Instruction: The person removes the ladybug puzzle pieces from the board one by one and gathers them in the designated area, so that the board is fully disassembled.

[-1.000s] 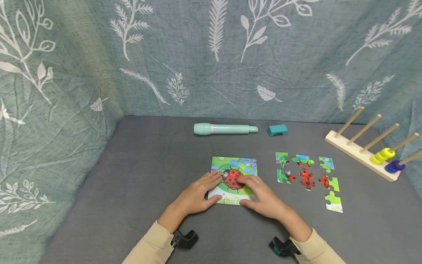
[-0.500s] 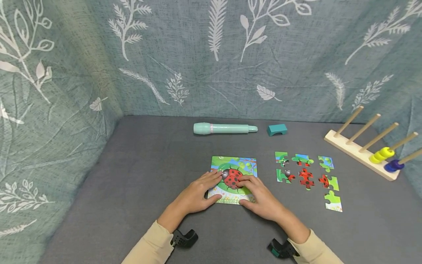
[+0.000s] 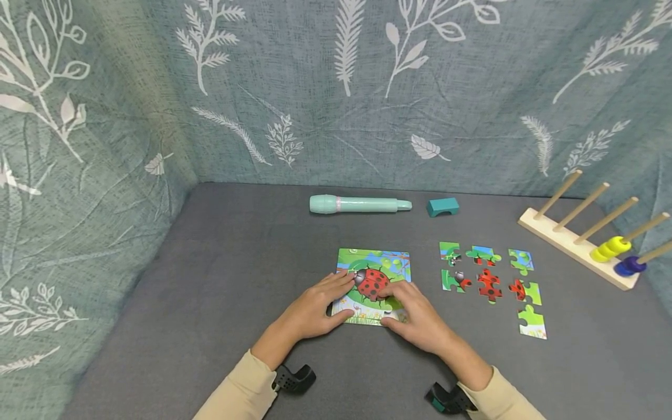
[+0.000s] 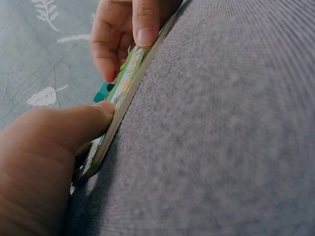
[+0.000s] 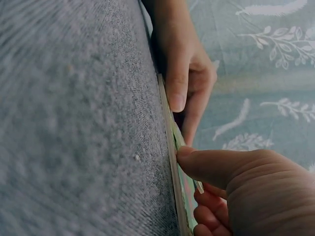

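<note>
A square ladybug jigsaw puzzle (image 3: 371, 281) in a thin tray lies flat on the dark grey table. My left hand (image 3: 319, 306) rests on its left side, fingers extended over the picture and thumb at the front edge. On the lower right, my right hand (image 3: 420, 318) bends over the puzzle. Between its thumb and fingers it pinches a thin puzzle piece (image 5: 199, 187), tilted up from the tray in the right wrist view. The fingers hide much of that piece. In the left wrist view, the left thumb (image 4: 93, 120) presses on the tray's front border.
Several loose puzzle pieces (image 3: 489, 286) lie spread to the right of the puzzle. Behind stand a mint-green toy microphone (image 3: 362, 205) and a teal arch block (image 3: 443, 207). A wooden peg stand (image 3: 574, 245) with yellow and blue beads is at the far right.
The right hand has shifted slightly, and a piece at the puzzle's lower right has lifted, opening a gap in the picture. The left hand stays in place.
</note>
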`<state>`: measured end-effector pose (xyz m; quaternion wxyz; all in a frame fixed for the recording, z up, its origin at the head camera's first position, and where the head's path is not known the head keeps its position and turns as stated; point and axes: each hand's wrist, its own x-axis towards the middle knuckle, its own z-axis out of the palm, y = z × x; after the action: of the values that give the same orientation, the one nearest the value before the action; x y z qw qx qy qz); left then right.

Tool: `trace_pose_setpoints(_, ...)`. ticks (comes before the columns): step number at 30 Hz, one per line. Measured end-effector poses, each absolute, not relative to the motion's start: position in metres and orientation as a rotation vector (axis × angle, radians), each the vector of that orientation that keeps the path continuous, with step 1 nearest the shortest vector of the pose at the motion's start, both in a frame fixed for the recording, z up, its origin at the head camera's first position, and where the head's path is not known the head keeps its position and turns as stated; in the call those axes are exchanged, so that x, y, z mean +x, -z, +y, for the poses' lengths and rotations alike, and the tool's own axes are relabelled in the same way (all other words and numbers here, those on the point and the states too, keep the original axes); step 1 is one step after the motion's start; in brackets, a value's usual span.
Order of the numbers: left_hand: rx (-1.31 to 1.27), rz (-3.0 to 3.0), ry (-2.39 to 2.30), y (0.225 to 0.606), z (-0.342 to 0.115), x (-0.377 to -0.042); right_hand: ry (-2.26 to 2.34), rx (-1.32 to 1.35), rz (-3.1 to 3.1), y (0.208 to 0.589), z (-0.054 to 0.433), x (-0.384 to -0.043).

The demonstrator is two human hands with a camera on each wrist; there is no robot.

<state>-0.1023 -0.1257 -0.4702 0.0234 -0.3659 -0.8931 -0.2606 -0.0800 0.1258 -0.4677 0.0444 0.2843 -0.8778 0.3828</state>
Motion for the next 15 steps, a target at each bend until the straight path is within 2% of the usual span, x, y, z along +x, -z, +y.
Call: trace_pose_setpoints(15,-1.115,-2.771,0.815,0.4719,-0.1239,-0.1003,-1.150,0.816,-2.642,0.4647,0.1356,-0.0825)
